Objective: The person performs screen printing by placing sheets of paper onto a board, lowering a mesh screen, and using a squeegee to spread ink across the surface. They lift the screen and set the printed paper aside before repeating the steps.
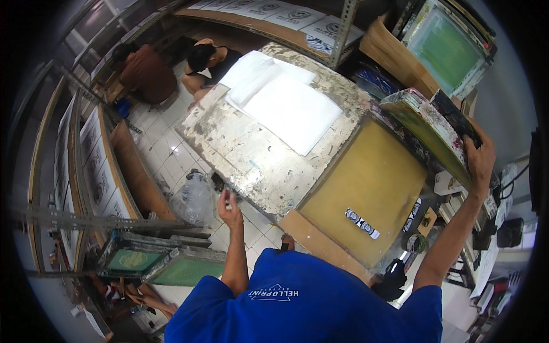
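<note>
My right hand point(480, 154) reaches out to the far right, fingers wrapped over the edge of a raised screen-printing frame point(426, 128). This frame is tilted up on its side, its rim stained with paint; a dark bar point(450, 114) runs along it by my fingers. Below it lies a flat yellow-brown board point(366, 177) with a black-and-white printed strip point(362, 223) on its near part. My left hand point(230, 210) is beside the near left edge of the paint-stained table point(257, 166), fingers apart and nothing visible in them. White sheets point(291, 108) lie stacked on the table.
Racks with printed sheets point(97, 171) stand left, and another shelf point(286, 23) at the back. Green screens point(189, 268) lean at lower left. A clear plastic bag point(194, 197) sits on the tiled floor. Two people point(146, 74) crouch at the back left. Another green screen point(446, 51) stands back right.
</note>
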`<state>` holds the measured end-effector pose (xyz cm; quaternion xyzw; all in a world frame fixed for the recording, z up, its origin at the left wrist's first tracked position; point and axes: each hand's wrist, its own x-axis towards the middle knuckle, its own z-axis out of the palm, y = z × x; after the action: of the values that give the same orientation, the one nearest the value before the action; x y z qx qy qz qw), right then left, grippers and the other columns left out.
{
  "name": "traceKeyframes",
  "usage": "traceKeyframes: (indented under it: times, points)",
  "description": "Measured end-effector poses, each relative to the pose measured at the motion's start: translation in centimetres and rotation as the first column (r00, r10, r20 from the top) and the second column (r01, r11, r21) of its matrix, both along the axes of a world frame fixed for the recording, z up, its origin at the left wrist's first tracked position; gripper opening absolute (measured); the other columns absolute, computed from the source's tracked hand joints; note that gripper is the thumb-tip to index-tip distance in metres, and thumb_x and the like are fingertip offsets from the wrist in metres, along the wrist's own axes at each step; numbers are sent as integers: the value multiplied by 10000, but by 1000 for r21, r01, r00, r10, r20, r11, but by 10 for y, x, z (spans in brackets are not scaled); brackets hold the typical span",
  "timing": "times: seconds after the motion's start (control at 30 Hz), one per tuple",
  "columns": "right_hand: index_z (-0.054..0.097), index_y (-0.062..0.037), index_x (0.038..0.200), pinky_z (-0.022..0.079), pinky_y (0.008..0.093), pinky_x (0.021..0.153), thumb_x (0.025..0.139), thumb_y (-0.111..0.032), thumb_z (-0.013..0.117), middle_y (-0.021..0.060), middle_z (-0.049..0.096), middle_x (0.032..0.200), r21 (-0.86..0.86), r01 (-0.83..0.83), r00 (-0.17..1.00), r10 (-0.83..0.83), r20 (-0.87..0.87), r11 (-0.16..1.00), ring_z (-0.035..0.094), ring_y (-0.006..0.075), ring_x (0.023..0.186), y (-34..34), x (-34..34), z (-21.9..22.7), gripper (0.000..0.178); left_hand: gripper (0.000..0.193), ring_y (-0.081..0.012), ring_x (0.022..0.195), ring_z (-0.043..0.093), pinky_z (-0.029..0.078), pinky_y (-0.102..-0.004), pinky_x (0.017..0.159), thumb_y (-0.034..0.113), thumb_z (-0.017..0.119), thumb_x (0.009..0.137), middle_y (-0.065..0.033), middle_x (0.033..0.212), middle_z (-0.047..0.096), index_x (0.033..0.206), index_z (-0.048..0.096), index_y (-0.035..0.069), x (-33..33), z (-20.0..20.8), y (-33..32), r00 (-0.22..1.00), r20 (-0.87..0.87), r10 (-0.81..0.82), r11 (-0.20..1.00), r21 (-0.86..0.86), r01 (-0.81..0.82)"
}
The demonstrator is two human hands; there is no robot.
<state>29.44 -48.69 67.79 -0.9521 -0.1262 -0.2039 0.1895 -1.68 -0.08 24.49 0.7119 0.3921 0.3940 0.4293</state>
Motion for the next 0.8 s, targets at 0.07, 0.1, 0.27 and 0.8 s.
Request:
traceKeyframes:
  times: [0.07,0.1,0.27,0.8]
  points:
    - [693,-77,1301,475,370,1021,826,-162,643,194,731,1194,1,19,1000,-19,13,1000,685,306,1110,1,1,-2,486,303,-251,1080,660,516,-368,870,127,736,936,-149,1181,719,1213,713,7,51,31,2,986,35,-161,968,200,151]
    - [701,-83,1291,483,370,1009,816,-158,645,190,737,1177,0,19,999,-19,30,1000,693,305,1092,0,5,-7,484,277,-272,1093,665,516,-375,897,102,738,924,-151,1185,719,1188,727,20,81,54,-5,972,-4,-236,927,300,227]
    - [705,-40,1266,497,368,992,787,-131,665,207,744,1138,52,-28,999,26,41,998,707,291,1062,-1,6,-6,489,336,-375,1263,586,431,-466,1066,240,799,854,-137,1309,684,1143,762,72,209,68,-40,814,-240,-529,682,451,576]
    - [697,-19,1261,513,361,975,779,-56,683,197,749,1132,100,-30,999,29,15,995,720,265,1048,-3,2,-10,483,211,-330,1354,558,366,-472,1105,297,807,835,-79,1306,712,904,797,98,266,21,-55,738,-400,-543,575,463,674]
